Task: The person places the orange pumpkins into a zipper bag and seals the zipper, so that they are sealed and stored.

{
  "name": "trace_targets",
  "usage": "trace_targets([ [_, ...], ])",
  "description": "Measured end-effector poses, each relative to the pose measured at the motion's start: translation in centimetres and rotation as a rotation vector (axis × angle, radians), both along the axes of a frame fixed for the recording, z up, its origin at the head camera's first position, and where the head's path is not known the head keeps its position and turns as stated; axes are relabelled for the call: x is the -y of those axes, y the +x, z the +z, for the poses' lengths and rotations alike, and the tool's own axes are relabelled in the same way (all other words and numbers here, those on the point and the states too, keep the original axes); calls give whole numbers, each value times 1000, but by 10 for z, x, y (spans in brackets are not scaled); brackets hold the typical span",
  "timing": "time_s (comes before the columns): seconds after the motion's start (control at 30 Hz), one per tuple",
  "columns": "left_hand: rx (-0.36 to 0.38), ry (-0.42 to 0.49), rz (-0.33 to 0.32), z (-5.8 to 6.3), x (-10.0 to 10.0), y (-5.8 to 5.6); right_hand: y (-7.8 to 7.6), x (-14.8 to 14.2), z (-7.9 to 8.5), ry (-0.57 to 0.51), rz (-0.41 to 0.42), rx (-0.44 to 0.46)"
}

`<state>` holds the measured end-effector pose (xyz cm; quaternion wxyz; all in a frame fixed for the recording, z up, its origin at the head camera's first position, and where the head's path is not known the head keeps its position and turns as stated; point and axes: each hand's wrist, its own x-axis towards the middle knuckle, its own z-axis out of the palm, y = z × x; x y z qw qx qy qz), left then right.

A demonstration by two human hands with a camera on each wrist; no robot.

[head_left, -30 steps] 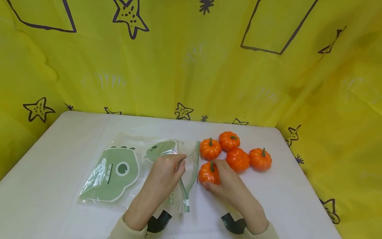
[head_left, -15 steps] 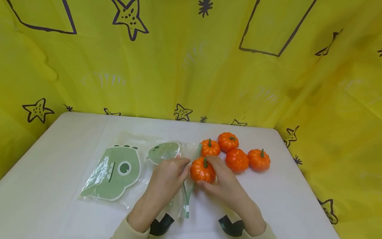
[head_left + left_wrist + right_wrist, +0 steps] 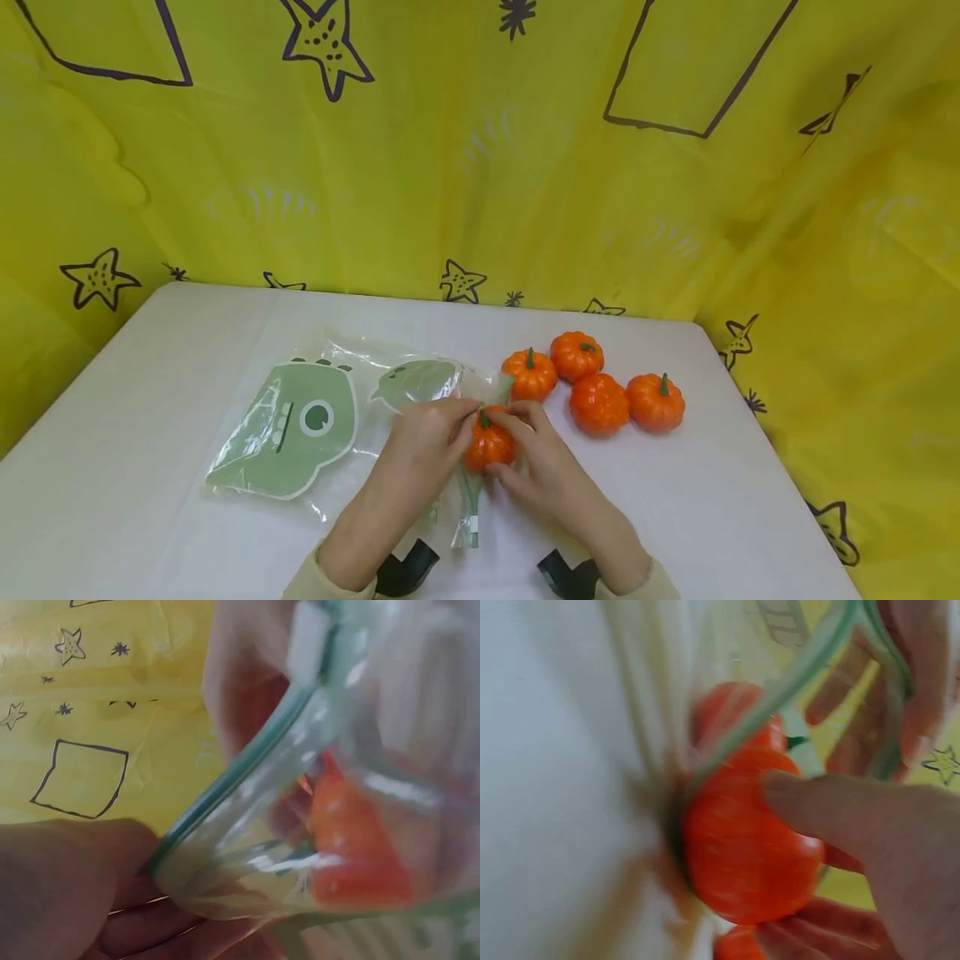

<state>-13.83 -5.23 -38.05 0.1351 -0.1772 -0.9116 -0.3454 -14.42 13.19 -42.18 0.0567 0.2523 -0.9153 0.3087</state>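
Note:
At the mouth of a clear zip bag (image 3: 330,417) with green dinosaur prints, my right hand (image 3: 551,467) grips a small orange pumpkin (image 3: 489,452) with a green stem. In the right wrist view the thumb lies on the upper side of this pumpkin (image 3: 750,847), partly past the green zip edge (image 3: 787,686). My left hand (image 3: 420,446) pinches the bag's rim and keeps the mouth apart, as the left wrist view shows with the green zip strip (image 3: 225,784). Another orange shape (image 3: 724,712) shows behind the plastic, deeper in the bag.
Several more orange pumpkins stand in a group right of the bag: one at the left (image 3: 529,373), one at the back (image 3: 577,356), one in front (image 3: 599,405) and one at the right (image 3: 656,403). A yellow patterned cloth (image 3: 480,183) encloses the white table (image 3: 135,433).
My right hand has carried the pumpkin leftward from beside the group to the bag's mouth. The left hand stays on the rim, and the bag has shifted slightly.

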Motion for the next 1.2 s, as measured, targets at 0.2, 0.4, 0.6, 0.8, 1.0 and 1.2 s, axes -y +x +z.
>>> trace_targets([
  [0.2, 40, -37, -48, -3, -1, 2, -2, 2, -8, -34, -20, -23],
  [0.4, 30, 20, 10, -1, 6, 2, 4, -13, 12, 75, -6, 80],
  [0.6, -30, -18, -5, 0, 3, -1, 5, -11, 20, 183, 91, 165],
  [0.8, -27, -38, -61, -2, -1, 4, 11, 0, 10, 213, 152, 159],
  [1.0, -62, 55, -69, 5, 2, 2, 11, 0, 9, 226, 153, 101],
  [1.2, -22, 133, -141, 11, 5, 6, 11, -3, 7, 242, 159, 122],
])
